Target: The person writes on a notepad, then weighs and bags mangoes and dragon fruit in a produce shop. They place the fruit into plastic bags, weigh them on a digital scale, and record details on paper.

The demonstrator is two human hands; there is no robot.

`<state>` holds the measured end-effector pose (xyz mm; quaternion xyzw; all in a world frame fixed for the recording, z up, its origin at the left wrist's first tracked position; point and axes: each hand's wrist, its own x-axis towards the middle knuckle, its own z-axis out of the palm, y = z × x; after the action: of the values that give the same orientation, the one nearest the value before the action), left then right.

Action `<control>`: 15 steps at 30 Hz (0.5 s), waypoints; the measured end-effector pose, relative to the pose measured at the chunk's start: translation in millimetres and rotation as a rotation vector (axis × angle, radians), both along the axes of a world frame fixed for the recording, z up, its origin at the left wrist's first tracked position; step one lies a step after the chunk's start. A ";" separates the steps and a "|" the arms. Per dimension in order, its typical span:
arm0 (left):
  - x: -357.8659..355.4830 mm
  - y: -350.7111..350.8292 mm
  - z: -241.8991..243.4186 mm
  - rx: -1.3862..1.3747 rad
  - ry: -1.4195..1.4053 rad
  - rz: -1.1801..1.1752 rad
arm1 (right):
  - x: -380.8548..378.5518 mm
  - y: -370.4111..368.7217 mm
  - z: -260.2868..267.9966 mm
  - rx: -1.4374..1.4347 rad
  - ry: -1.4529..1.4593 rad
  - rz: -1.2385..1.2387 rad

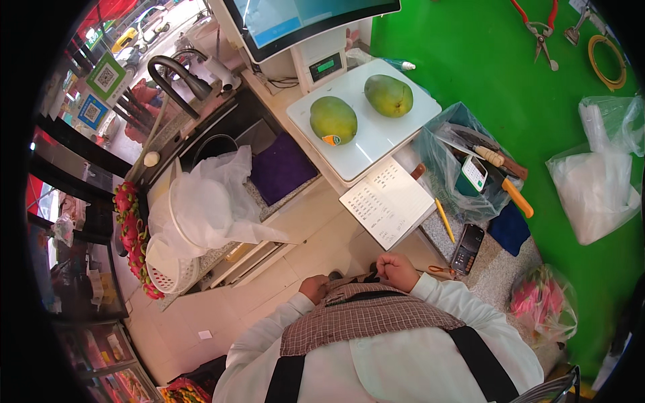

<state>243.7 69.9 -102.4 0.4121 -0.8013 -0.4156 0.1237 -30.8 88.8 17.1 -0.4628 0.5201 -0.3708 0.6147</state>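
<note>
My left hand (315, 289) is curled at the edge of the brown checked apron (373, 307) at my waist. My right hand (397, 271), bent into a loose fist, is by the same apron's top edge; whether either hand pinches the cloth cannot be told. Beyond them an open notebook (387, 204) with handwriting lies at the counter's edge. Behind it two green mangoes (333, 120) (388, 95) rest apart on the white plate of a weighing scale (363, 151); the nearer-left one bears an orange sticker. A yellow pen (445, 220) and a phone (467, 249) lie right of the notebook.
A plastic-lined basket (453, 201) holds knives and a small device. Bagged dragon fruit (543, 299) sits at right. On the left are a sink tap (176, 80), a purple cloth (283, 167), a white perforated basket (174, 269) and a row of dragon fruit (132, 237). A monitor (312, 22) stands behind the scale.
</note>
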 end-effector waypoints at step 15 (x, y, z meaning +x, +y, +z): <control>-93.7 1.4 81.1 0.171 0.102 0.201 | -119.8 -14.2 -0.9 -0.222 0.475 -0.253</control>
<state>150.0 71.3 -21.3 0.4776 -0.7105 -0.4882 0.1699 -150.6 74.6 16.2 -0.5326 0.6593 -0.3805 0.3698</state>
